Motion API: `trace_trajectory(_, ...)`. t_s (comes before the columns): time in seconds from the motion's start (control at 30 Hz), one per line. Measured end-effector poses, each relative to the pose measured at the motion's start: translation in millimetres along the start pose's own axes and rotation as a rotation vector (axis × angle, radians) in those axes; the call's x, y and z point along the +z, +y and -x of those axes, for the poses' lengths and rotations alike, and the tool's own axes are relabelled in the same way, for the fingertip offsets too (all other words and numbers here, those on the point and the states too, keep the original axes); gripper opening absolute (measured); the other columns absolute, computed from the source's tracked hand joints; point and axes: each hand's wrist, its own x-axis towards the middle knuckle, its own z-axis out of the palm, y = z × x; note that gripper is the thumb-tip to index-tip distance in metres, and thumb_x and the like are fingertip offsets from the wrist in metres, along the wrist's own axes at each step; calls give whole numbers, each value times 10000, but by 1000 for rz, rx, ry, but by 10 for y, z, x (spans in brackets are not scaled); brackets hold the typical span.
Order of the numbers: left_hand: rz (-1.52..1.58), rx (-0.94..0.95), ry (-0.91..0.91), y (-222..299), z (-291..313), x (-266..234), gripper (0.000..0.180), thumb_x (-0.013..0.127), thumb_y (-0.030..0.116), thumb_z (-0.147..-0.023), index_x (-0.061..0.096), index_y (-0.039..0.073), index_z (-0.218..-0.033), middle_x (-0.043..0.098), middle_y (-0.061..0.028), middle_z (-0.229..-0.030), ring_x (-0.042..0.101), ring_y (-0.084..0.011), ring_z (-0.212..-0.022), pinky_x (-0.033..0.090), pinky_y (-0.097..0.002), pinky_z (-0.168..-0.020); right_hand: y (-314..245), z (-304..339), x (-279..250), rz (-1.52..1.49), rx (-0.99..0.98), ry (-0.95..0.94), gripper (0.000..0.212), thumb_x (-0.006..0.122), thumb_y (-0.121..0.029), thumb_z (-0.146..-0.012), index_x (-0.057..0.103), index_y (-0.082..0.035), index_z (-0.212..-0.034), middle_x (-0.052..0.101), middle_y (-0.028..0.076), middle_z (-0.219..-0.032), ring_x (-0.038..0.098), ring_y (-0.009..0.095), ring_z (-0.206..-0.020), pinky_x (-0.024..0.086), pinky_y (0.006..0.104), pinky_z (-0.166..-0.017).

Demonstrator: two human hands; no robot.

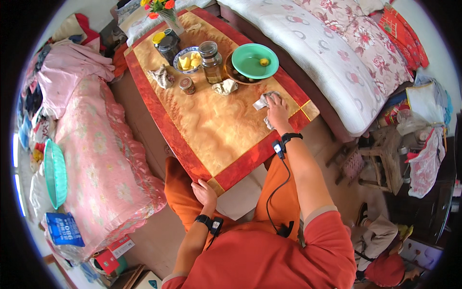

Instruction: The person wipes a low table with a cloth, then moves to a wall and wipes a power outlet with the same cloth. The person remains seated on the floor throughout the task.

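Observation:
On the right part of the table (226, 135), which has a marbled tan top and red border, my right hand (276, 110) presses down on a crumpled white-and-grey cloth (260, 102). Its fingers are closed over the cloth, and part of it sticks out to the left. At the table's near corner, my left hand (205, 194) grips the edge, some fingers partly hidden. Ahead of my right hand a green basin (243, 62) holds a small yellowish piece and sits on a brown basket (230, 70). A crumpled pale paper or cloth (224, 87) lies closer to the middle.
Across the far half stand a lidded glass jar (211, 65), a bowl (181, 54) of yellow pieces, a small jar (187, 85), dark jars (169, 47) and a flower vase (169, 20). A pink-covered bed (110, 168) flanks the left, a sofa (332, 62) the right. A person (385, 267) is behind right.

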Motion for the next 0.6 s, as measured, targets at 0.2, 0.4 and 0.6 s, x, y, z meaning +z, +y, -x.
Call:
trace_trajectory(0.2, -35, 24, 14, -92, 42, 19, 459, 390, 320, -1048, 454, -115, -1178, 572, -371, -1002, 553, -516, -939, 433, -540, -838, 293, -772, 120, 84, 174, 60, 529, 597, -188, -880, 520, -250, -1400, 431, 18, -1504, 345, 354, -1392, 340, 543, -1089)
trace_trajectory(0.4, -28, -55, -82, 97, 18, -117, 454, 391, 287, -1042, 449, -121, -1233, 579, -370, -1084, 549, -510, -1021, 440, -519, -895, 587, -1136, 64, 66, 250, 20, 617, 582, -244, -891, 424, -292, -1485, 362, -8, -1561, 312, 329, -1432, 251, 578, -1143)
trace_trajectory(0.6, 1, -47, -38, 88, -1, -87, 337, 451, 269, -1010, 484, -65, -1035, 580, -320, -998, 555, -482, -970, 443, -524, -859, 909, -770, -119, 85, 475, 38, 595, 561, -275, -918, 403, -298, -1491, 357, -1, -1569, 314, 312, -1440, 236, 594, -1145)
